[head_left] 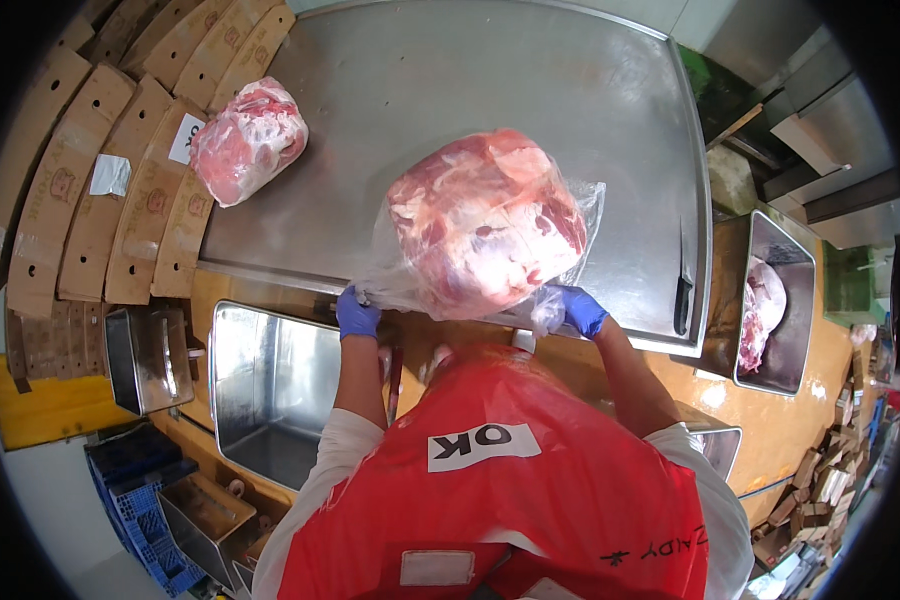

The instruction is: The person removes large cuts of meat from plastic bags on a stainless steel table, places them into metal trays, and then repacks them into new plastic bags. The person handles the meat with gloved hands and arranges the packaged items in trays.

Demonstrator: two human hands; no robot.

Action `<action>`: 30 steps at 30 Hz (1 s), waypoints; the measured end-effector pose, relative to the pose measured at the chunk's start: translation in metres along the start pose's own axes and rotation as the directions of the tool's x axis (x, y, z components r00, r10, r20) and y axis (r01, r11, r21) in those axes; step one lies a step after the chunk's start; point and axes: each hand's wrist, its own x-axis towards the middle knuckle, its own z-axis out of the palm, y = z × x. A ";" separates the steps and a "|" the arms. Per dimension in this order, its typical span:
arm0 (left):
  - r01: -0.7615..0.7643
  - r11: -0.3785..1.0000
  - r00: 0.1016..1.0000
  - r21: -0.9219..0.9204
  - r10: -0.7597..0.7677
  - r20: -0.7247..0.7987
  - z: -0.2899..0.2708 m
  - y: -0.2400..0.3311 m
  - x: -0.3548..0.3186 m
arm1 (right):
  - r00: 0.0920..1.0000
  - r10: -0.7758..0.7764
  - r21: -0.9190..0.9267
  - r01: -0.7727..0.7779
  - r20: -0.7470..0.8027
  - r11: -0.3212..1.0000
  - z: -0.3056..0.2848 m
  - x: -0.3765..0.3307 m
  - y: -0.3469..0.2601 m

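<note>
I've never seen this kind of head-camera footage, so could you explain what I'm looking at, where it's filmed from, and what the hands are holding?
There's no machine doing the work, just a person in a shiny red apron. A wide fisheye camera on their head looks down, so straight edges bend near the rim, and picture left is their left.

Ahead is a broad grey metal table. Near its front edge sits a large pink-and-white piece of raw meat in thin clear plastic wrapping. The blue-gloved left hand and blue-gloved right hand grip that plastic on either side.

A smaller pink-and-white piece of raw meat lies at the table's left, beside brown cardboard boxes.
</note>
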 end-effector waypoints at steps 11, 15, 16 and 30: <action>-0.024 0.708 0.836 0.706 -0.373 0.402 -0.026 -0.010 -0.061 | 0.825 -0.313 -0.500 0.044 -0.470 0.865 -0.050 0.012 0.018; -0.136 0.521 0.790 0.843 -0.456 0.409 -0.008 -0.052 -0.069 | 0.562 -0.710 -0.903 -0.327 -0.424 0.280 -0.063 0.052 0.018; -0.152 0.571 0.764 0.807 -0.450 0.463 0.005 -0.064 -0.076 | 0.608 -0.685 -0.912 -0.337 -0.401 0.235 -0.053 0.059 0.017; -0.563 0.411 0.732 0.717 -0.154 0.663 0.012 -0.115 -0.081 | 0.733 -0.527 -0.753 0.030 -0.431 0.657 0.009 0.084 0.027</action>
